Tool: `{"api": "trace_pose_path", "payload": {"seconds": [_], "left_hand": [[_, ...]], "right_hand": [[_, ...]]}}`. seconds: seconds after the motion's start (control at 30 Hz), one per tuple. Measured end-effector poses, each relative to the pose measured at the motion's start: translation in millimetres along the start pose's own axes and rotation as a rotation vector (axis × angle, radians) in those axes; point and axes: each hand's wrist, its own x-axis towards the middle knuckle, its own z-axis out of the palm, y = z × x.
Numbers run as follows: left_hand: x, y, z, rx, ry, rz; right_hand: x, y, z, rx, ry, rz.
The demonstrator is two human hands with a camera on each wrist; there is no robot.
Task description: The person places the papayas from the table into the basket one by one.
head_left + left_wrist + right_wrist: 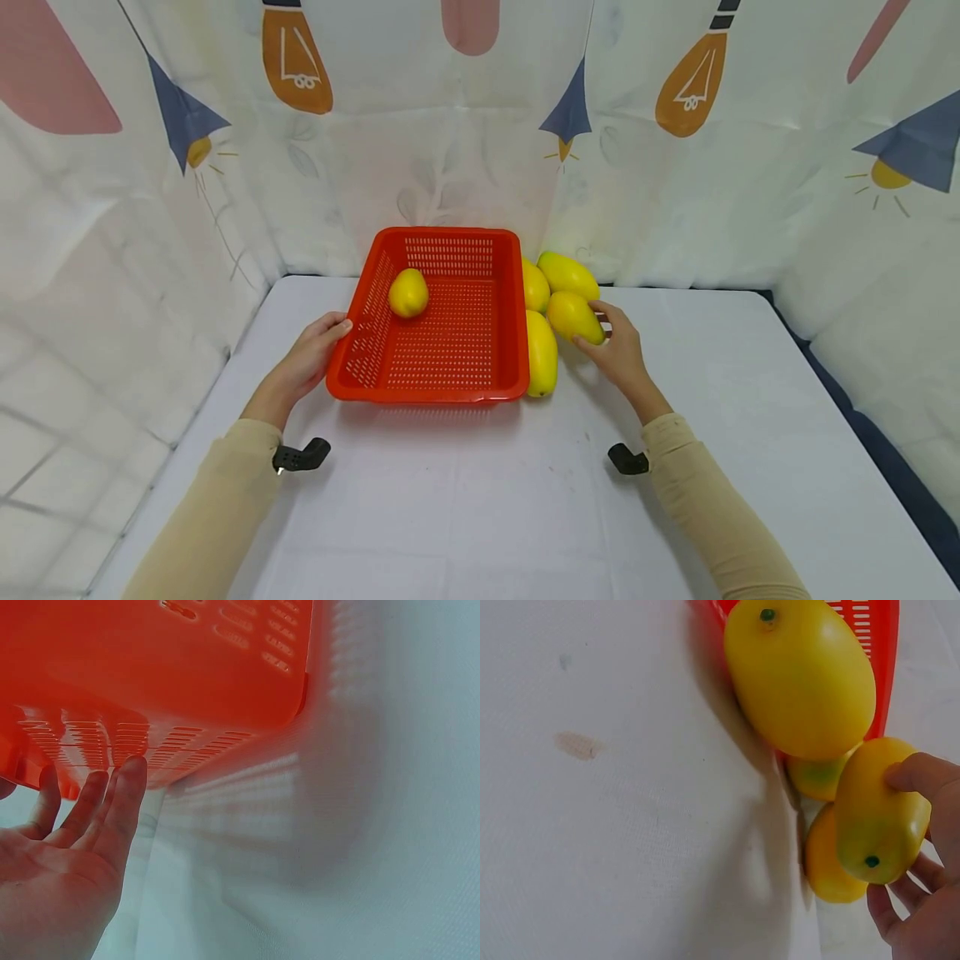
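Red basket (442, 358): stood on the white surface (480, 500), its left rim held, presumably for steadiness.
Left hand (309, 354): gripped that rim, thumb on top, fingers against the outer wall.
Right hand (621, 348): grasped a yellow mango (572, 317) between thumb and fingers from its outer side, probably because others crowded its inner side.
Three loose mangoes (542, 354): clustered by the basket's right wall.
Single mango (408, 293): lay inside, toward the back left.

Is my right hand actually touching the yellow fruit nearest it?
Touching. The right wrist view shows it: the right hand's thumb lies against the yellow fruit's skin, with no gap between them.
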Motion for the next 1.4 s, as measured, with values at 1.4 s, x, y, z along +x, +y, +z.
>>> {"api": "trace_pose_path", "payload": {"seconds": [1.4], "left_hand": [[-1.4, 2.1, 1.2, -0.005, 0.0, -0.007]], "right_hand": [[3.7, -18, -4, 0.027, 0.034, -0.057]]}}
